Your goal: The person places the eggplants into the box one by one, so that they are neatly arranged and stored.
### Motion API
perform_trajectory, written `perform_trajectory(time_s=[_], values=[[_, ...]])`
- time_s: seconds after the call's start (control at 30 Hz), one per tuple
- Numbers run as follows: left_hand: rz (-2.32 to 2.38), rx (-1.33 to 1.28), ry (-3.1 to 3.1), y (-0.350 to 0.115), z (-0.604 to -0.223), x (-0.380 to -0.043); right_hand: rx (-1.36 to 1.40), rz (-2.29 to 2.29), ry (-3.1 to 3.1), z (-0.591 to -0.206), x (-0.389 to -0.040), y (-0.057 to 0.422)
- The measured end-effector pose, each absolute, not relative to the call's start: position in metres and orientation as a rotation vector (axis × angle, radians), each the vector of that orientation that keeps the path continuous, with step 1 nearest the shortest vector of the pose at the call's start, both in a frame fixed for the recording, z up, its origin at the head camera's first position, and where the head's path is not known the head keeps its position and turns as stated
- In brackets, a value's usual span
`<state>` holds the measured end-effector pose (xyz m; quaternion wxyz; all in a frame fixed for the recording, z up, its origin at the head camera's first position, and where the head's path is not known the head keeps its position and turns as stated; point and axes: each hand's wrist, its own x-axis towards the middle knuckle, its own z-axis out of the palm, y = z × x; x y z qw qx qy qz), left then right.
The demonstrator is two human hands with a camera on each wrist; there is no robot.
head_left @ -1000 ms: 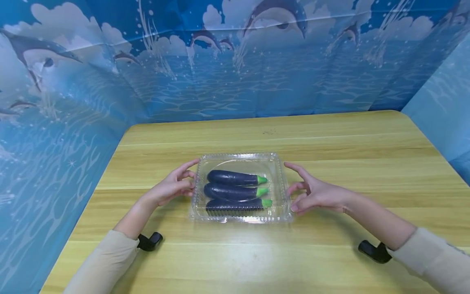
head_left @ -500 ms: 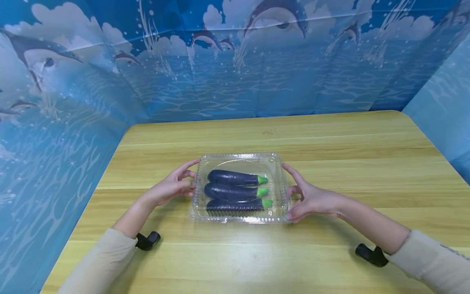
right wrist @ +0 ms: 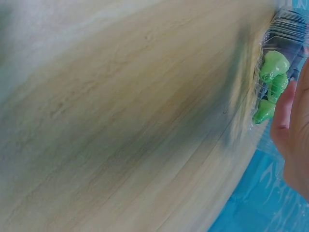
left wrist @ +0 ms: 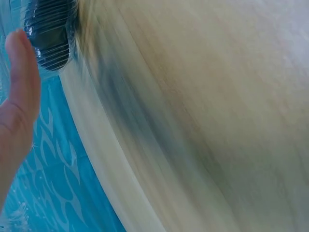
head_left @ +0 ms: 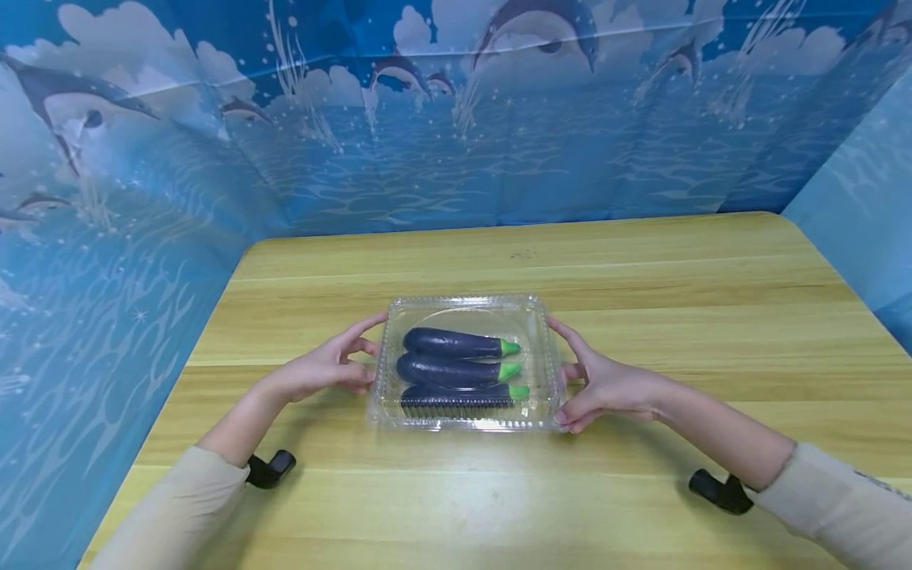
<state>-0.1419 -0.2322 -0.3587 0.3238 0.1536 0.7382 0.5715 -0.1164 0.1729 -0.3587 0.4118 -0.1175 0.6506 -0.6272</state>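
Note:
A clear plastic clamshell box [head_left: 466,310] with its lid down lies on the table. Inside are three dark purple eggplants with green stem ends: a back eggplant [head_left: 452,343], a middle eggplant [head_left: 449,370] and a front eggplant [head_left: 456,395]. My left hand [head_left: 324,368] is at the box's left side, index fingertip by the back corner and thumb lower down; firm contact is unclear. On the other side my right hand [head_left: 606,384] holds the right edge, thumb at the front corner and index finger at the back. Green stem ends [right wrist: 275,65] show through the plastic beside the right fingers.
The wooden table [head_left: 456,507] extends around the box to rounded back corners. A blue curtain [head_left: 456,174] printed with dolphins hangs behind and at the sides. Each wrist bears a black camera mount, one on the left wrist [head_left: 271,469] and one on the right [head_left: 720,491].
My right hand has come in from the right to touch the box's edge. The left hand and forearm have shifted slightly left. The box has hardly moved.

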Motion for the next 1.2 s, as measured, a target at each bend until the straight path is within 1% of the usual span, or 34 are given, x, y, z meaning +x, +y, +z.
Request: perform_trajectory(time_s=[0.4, 1.2], values=[[1.427, 0.424, 1.68, -0.23, -0.357, -0.131, -0.317, -1.587, 1.569, -0.359, -0.118, 0.173], [1.416, 0.289, 1.621, -0.219, -0.356, -0.124, -0.309, -1.572, 1.519, -0.36, -0.118, 0.175]])
